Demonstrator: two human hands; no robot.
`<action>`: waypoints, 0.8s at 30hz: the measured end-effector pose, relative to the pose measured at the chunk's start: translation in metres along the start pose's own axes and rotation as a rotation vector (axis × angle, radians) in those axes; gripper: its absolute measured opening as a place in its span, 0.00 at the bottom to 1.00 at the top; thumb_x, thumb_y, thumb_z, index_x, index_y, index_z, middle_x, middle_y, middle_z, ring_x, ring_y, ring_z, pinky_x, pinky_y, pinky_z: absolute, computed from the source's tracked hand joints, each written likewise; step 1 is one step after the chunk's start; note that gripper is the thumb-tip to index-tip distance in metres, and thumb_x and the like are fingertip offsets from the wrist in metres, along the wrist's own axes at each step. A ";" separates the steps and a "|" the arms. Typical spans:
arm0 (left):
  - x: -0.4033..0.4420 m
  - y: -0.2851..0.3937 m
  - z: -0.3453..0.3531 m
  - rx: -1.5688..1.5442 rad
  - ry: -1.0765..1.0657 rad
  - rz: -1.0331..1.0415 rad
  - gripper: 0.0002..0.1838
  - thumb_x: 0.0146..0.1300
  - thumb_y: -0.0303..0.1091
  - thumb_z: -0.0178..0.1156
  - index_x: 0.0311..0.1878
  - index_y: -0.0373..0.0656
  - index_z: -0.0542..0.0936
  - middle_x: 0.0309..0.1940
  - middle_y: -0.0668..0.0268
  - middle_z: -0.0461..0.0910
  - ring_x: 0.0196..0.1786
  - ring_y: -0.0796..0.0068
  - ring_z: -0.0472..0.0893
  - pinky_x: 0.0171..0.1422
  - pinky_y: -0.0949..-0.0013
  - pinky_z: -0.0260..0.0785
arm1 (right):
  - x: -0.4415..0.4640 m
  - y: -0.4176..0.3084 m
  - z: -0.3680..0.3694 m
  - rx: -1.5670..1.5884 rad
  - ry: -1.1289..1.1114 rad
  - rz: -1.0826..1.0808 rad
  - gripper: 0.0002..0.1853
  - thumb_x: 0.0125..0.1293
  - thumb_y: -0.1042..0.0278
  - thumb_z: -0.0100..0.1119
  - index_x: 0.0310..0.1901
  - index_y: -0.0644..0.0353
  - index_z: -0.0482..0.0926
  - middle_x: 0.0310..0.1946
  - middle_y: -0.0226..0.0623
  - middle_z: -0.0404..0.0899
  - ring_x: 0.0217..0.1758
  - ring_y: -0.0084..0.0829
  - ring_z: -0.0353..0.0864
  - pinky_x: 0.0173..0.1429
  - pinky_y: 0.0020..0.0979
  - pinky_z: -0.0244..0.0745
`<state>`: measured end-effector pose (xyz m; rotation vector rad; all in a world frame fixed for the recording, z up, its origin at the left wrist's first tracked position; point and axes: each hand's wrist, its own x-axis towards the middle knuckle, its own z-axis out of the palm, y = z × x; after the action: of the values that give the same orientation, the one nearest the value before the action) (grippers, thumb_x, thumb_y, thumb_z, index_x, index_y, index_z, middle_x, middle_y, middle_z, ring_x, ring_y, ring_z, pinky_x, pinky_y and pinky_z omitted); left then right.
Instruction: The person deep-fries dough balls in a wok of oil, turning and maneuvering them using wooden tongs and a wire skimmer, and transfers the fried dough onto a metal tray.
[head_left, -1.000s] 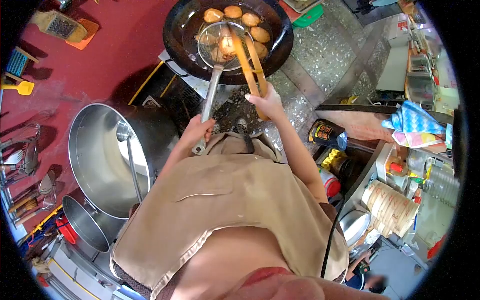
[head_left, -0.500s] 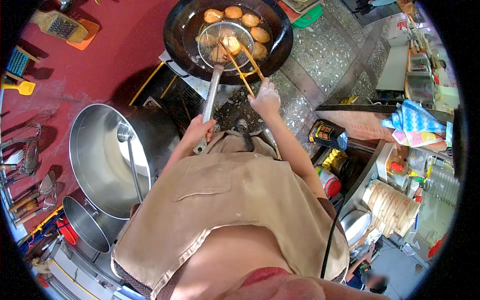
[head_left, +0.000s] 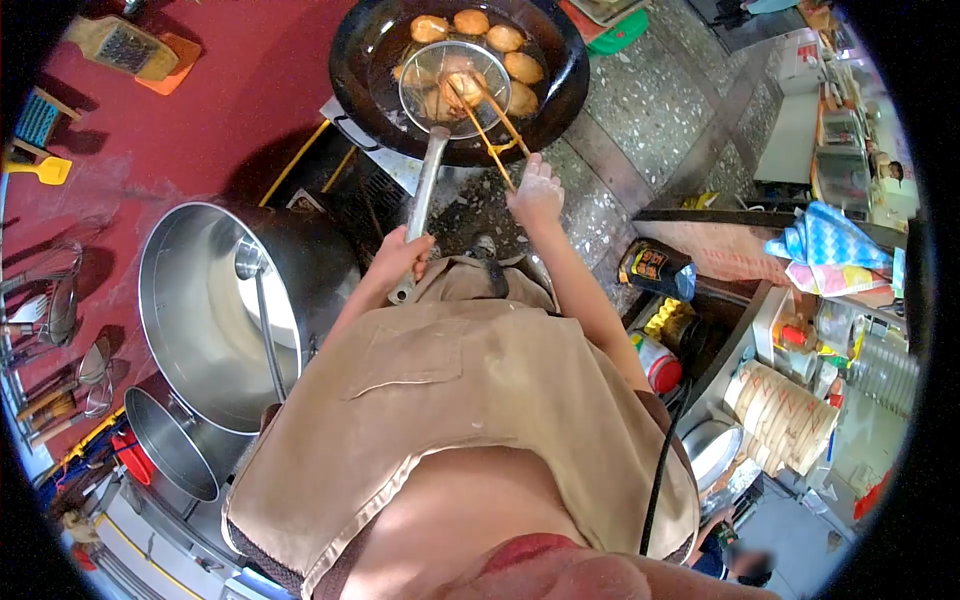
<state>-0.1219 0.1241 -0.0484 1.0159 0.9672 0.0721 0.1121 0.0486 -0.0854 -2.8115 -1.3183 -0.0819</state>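
Head view shows your left hand (head_left: pixel 401 258) gripping the strainer (head_left: pixel 437 142) by its handle and your right hand (head_left: pixel 537 195) grasping tongs (head_left: pixel 498 148), their tips at a browned piece (head_left: pixel 464 95) in the strainer over the far wok (head_left: pixel 352 90).

Can read no word, brand or number anywhere. Can only pick out orange-gold characters (head_left: pixel 649 265) on the black packet (head_left: pixel 657 269) at right, too small to decipher, red strokes (head_left: pixel 788 412) across the stacked pale rounds (head_left: pixel 780 416) at near right, equally illegible, and a red-printed patch (head_left: pixel 806 48) on the white box (head_left: pixel 797 64) at far right, blurred beyond reading.
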 end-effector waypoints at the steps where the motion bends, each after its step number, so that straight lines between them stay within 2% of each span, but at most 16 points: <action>1: 0.002 -0.003 -0.001 0.009 -0.017 -0.012 0.10 0.59 0.34 0.55 0.29 0.41 0.66 0.14 0.70 0.68 0.13 0.80 0.67 0.18 0.74 0.60 | -0.001 -0.001 -0.008 0.061 -0.012 0.004 0.38 0.44 0.58 0.68 0.56 0.65 0.63 0.40 0.43 0.72 0.39 0.44 0.77 0.40 0.40 0.74; 6: 0.000 -0.001 0.000 -0.004 -0.017 -0.027 0.10 0.59 0.34 0.55 0.29 0.41 0.66 0.14 0.70 0.68 0.14 0.80 0.67 0.18 0.75 0.60 | 0.006 -0.004 -0.025 0.154 0.019 -0.030 0.40 0.44 0.56 0.68 0.58 0.64 0.62 0.41 0.43 0.73 0.39 0.44 0.77 0.41 0.39 0.75; 11: 0.000 -0.002 -0.002 -0.002 -0.030 -0.027 0.10 0.60 0.34 0.55 0.30 0.41 0.65 0.14 0.71 0.67 0.14 0.81 0.67 0.18 0.75 0.59 | 0.014 0.000 -0.001 0.032 0.077 -0.091 0.37 0.44 0.58 0.68 0.56 0.62 0.64 0.37 0.39 0.72 0.35 0.43 0.76 0.37 0.39 0.74; 18: 0.001 -0.006 -0.001 -0.069 -0.032 -0.011 0.10 0.60 0.34 0.54 0.30 0.42 0.65 0.14 0.72 0.67 0.14 0.82 0.66 0.18 0.75 0.59 | 0.016 0.004 -0.002 0.039 0.019 -0.073 0.37 0.46 0.57 0.67 0.57 0.62 0.63 0.38 0.42 0.72 0.35 0.45 0.77 0.39 0.41 0.74; 20: 0.001 -0.006 -0.001 -0.044 -0.045 -0.037 0.09 0.61 0.33 0.54 0.30 0.42 0.65 0.15 0.72 0.66 0.14 0.82 0.66 0.18 0.75 0.58 | 0.012 0.007 -0.017 0.374 -0.120 -0.003 0.40 0.43 0.53 0.70 0.56 0.64 0.65 0.41 0.46 0.75 0.41 0.44 0.78 0.46 0.39 0.73; 21: 0.001 -0.005 -0.001 -0.046 -0.043 -0.038 0.09 0.61 0.33 0.54 0.30 0.42 0.65 0.15 0.72 0.66 0.14 0.82 0.66 0.18 0.75 0.58 | 0.009 0.011 -0.024 0.374 -0.123 -0.006 0.40 0.43 0.53 0.70 0.56 0.64 0.65 0.41 0.46 0.75 0.41 0.44 0.78 0.46 0.39 0.73; 23: -0.001 -0.002 -0.002 -0.060 -0.055 -0.033 0.09 0.61 0.33 0.54 0.30 0.42 0.65 0.15 0.72 0.66 0.14 0.83 0.66 0.17 0.76 0.58 | 0.002 0.021 -0.035 0.789 -0.321 0.210 0.41 0.39 0.49 0.71 0.54 0.65 0.69 0.43 0.49 0.77 0.46 0.39 0.79 0.50 0.35 0.72; 24: -0.002 0.000 -0.002 -0.062 -0.055 -0.034 0.09 0.61 0.33 0.54 0.30 0.42 0.65 0.15 0.72 0.66 0.14 0.83 0.66 0.17 0.76 0.58 | 0.000 0.023 -0.036 0.955 -0.356 0.252 0.38 0.40 0.47 0.70 0.51 0.63 0.74 0.42 0.48 0.79 0.45 0.36 0.79 0.49 0.32 0.71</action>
<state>-0.1244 0.1243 -0.0479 0.9398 0.9265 0.0453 0.1289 0.0318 -0.0493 -2.1425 -0.7053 0.8427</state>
